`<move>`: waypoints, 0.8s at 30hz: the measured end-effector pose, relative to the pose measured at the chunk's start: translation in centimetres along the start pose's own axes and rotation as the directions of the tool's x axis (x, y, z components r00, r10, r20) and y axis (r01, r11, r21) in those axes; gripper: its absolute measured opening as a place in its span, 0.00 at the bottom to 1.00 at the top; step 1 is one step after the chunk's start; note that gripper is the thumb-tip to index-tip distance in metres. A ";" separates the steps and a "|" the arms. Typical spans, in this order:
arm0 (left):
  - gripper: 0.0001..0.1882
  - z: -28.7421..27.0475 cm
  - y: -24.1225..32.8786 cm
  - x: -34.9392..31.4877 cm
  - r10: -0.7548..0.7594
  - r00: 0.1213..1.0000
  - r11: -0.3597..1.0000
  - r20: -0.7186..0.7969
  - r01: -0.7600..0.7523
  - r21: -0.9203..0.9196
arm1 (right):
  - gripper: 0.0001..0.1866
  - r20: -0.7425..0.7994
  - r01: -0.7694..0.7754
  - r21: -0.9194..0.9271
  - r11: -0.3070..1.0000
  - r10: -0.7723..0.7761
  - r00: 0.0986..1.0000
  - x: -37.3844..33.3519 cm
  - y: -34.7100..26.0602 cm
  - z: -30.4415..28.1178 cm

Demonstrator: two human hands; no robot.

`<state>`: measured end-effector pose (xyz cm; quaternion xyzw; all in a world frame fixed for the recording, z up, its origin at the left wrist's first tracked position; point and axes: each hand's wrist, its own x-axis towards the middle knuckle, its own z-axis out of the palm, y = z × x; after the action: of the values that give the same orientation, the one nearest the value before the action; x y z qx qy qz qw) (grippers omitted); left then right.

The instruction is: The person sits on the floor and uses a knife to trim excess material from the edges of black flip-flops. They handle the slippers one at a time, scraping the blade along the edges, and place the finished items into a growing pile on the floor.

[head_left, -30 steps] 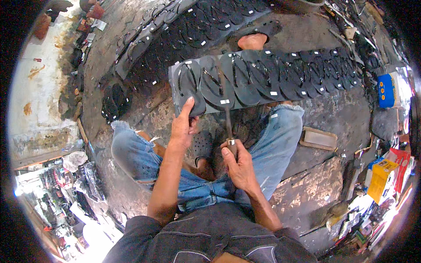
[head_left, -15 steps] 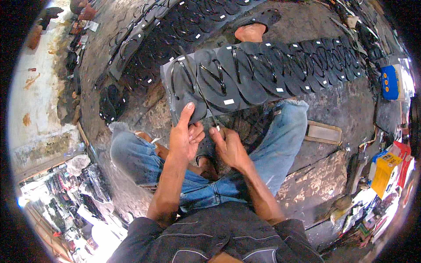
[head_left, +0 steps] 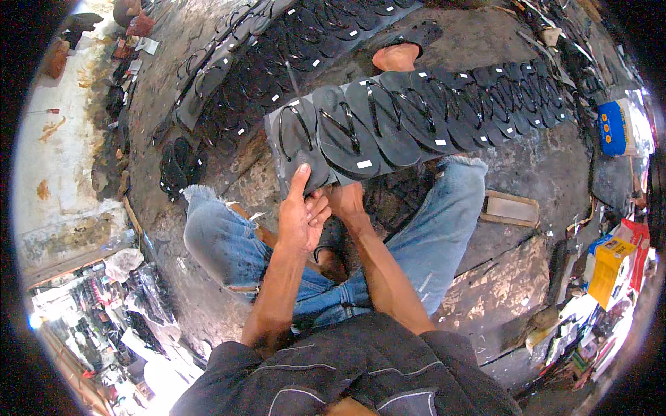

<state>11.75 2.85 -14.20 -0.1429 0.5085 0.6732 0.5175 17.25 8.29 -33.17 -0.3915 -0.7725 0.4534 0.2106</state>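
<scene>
A long row of black flip-flops (head_left: 409, 121) with glossy straps and small white labels, seemingly joined side by side, stretches from my hands toward the right. My left hand (head_left: 302, 216) grips the heel of the leftmost flip-flop (head_left: 300, 147), thumb on top and the other fingers curled below the edge. Beside it, my right hand (head_left: 348, 202) reaches under the near edge of the row, so its fingers are hidden. A thin dark strip (head_left: 294, 80) sticks up past the far edge between the first two flip-flops.
More black flip-flops (head_left: 257, 76) lie in rows at the far left, with a small bundle (head_left: 180, 163) nearer. Another person's foot (head_left: 397, 57) rests beyond my row. A wooden-framed block (head_left: 510, 209) lies right of my knee. Boxes, including a yellow one (head_left: 609, 270), stand at the right.
My right hand, earlier pinching a thin piece in front of the row's near edge, has moved forward and under it. My left hand and the row's left end have shifted slightly right.
</scene>
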 end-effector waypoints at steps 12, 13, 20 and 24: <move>0.15 0.1 0.2 -1.0 0.012 0.999 0.996 -0.045 -0.008 0.088 | 0.28 -0.023 0.043 -0.063 0.997 -0.045 0.999 4.6 1.1 -1.7; 0.15 0.5 0.3 -2.0 0.061 0.998 0.991 -0.010 -0.059 0.118 | 0.29 0.020 0.001 0.008 1.000 -0.001 1.000 5.5 0.3 -2.3; 0.23 -3.8 0.2 -11.5 0.213 0.977 0.912 0.030 -0.210 0.353 | 0.33 0.212 -0.253 0.894 0.369 0.149 0.966 6.1 -12.0 -4.2; 0.30 -4.9 -1.5 -11.8 0.367 0.928 0.670 0.070 -0.315 0.672 | 0.30 0.131 -0.173 0.903 0.394 0.132 0.983 5.4 -15.7 -13.8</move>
<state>16.39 -7.77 -8.73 0.1270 0.7522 0.5230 0.3802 16.89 15.55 -12.81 -0.2746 -0.3666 0.8245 0.3322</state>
